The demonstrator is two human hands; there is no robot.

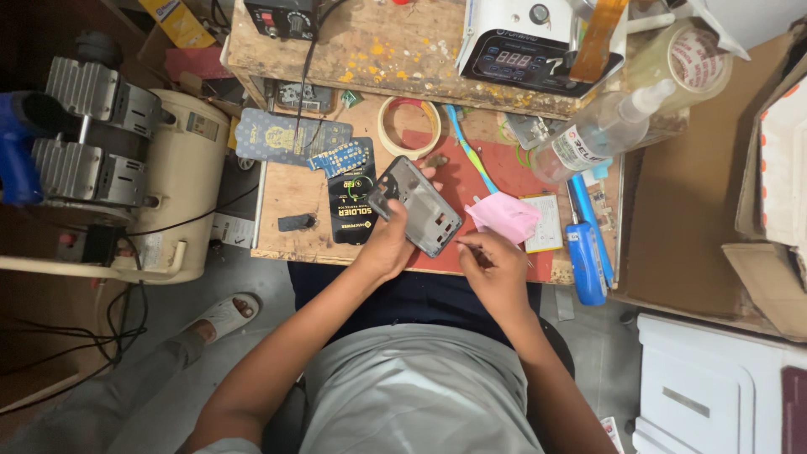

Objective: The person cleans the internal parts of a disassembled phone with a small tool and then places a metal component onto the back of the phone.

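Observation:
My left hand [388,245] grips a grey phone frame [418,204] with its back open, holding it tilted over the red mat [492,172] at the near edge of the wooden workbench. My right hand [493,267] is closed on a thin metal tool [467,245] whose tip touches the frame's lower right corner. A pink cloth [504,217] lies just right of the frame, above my right hand.
On the bench lie a tape roll [409,126], a light blue toothbrush [471,153], phone case packages [290,136], a clear spray bottle [601,130] and blue tools [584,252]. A white heating unit [525,46] sits at the back. A compressor [126,168] stands left, cardboard boxes [714,185] right.

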